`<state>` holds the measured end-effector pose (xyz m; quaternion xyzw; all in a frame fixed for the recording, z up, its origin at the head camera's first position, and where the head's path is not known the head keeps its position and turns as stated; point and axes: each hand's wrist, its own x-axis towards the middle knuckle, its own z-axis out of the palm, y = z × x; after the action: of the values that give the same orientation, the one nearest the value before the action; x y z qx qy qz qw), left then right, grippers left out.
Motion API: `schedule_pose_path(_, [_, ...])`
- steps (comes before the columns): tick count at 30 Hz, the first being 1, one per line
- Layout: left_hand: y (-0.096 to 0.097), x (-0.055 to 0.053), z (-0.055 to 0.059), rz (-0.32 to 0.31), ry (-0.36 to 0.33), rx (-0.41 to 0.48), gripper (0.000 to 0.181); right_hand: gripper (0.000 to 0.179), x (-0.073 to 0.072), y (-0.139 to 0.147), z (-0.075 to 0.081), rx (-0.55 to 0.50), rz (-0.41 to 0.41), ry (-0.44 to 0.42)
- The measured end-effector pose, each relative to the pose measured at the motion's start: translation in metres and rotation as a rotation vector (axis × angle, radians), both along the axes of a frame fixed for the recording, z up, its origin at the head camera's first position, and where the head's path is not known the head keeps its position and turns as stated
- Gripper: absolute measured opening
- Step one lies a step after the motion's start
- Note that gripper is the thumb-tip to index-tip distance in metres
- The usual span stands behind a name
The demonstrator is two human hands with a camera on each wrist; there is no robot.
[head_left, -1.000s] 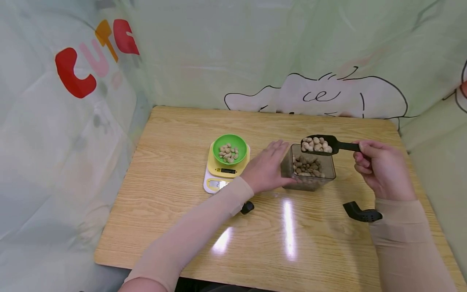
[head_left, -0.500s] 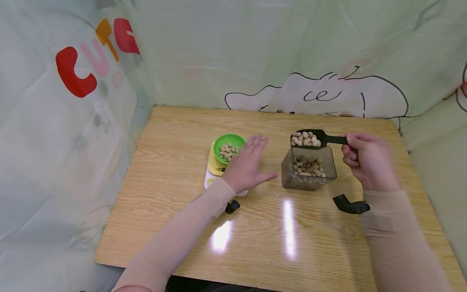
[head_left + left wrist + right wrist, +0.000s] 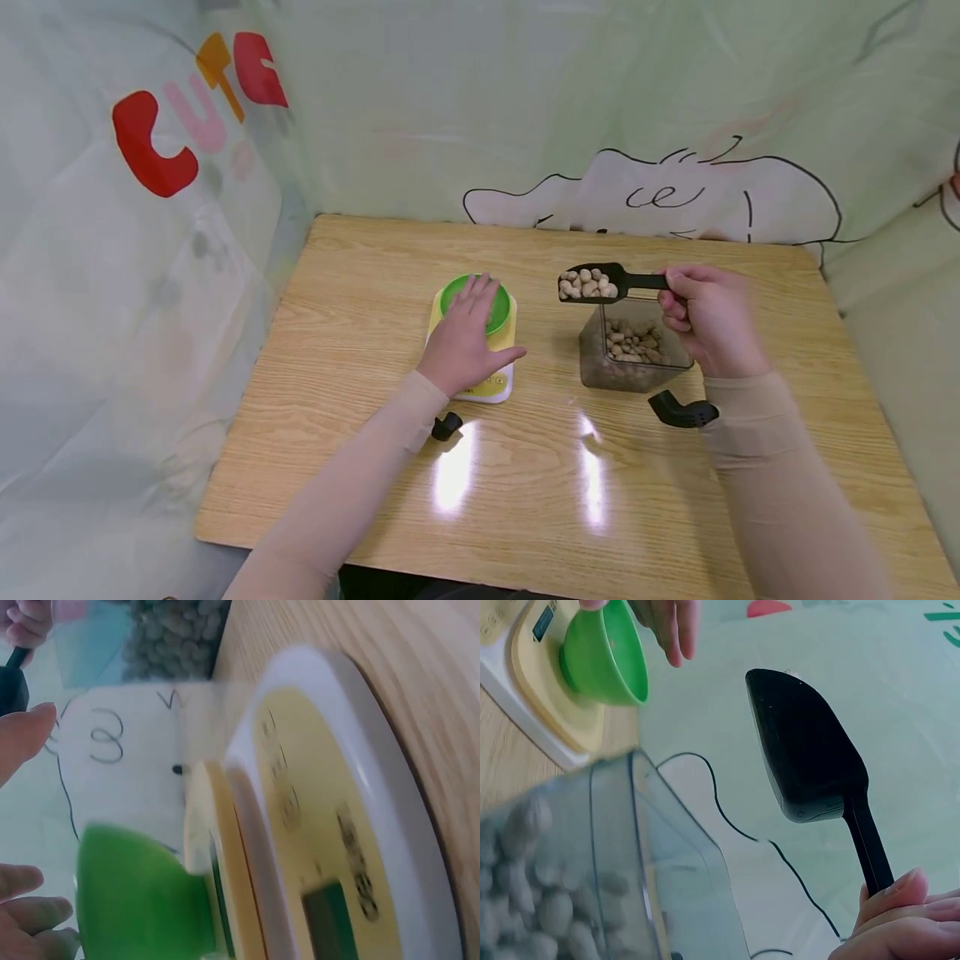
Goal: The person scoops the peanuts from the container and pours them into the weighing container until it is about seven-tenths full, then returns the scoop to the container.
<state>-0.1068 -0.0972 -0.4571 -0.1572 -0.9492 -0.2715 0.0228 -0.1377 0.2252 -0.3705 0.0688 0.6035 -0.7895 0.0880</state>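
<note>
My right hand grips the handle of a black scoop, whose bowl carries several pale nuts that look like pistachios. The scoop is up in the air, just left of and above a clear grey-tinted container part filled with more nuts. With fingers spread, my left hand is over the green bowl and overlaps it in the head view. That bowl stands on a yellow and white kitchen scale. In the left wrist view the fingertips show beside the green bowl.
All of this stands on a wooden table with rounded corners. A pale curtain with drawings rises behind the table's back edge and along the sides.
My left hand has moved left from the container to over the green bowl. The right hand has carried the filled scoop left, past the container's top.
</note>
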Motion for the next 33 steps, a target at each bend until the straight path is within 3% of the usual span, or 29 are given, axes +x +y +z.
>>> schedule_pose_path(6, [-0.019, -0.001, -0.001, 0.059, 0.006, 0.018, 0.110, 0.023, -0.006, -0.019, 0.000, 0.049, 0.031, -0.010])
schedule_pose_path(10, [-0.031, -0.005, -0.001, 0.100, -0.029, 0.039, 0.114, 0.023, -0.010, -0.030, -0.001, 0.140, 0.044, -0.022])
schedule_pose_path(15, [-0.045, -0.010, -0.003, 0.135, -0.088, 0.060, 0.120, 0.025, -0.015, -0.041, -0.002, 0.178, 0.068, -0.048])
schedule_pose_path(25, [-0.059, -0.015, -0.005, 0.141, -0.206, 0.144, 0.123, 0.026, -0.029, -0.066, -0.007, 0.273, 0.123, -0.063])
schedule_pose_path(33, [-0.066, -0.020, -0.007, 0.121, -0.293, 0.148, 0.123, 0.030, -0.040, -0.080, -0.011, 0.327, 0.170, -0.106])
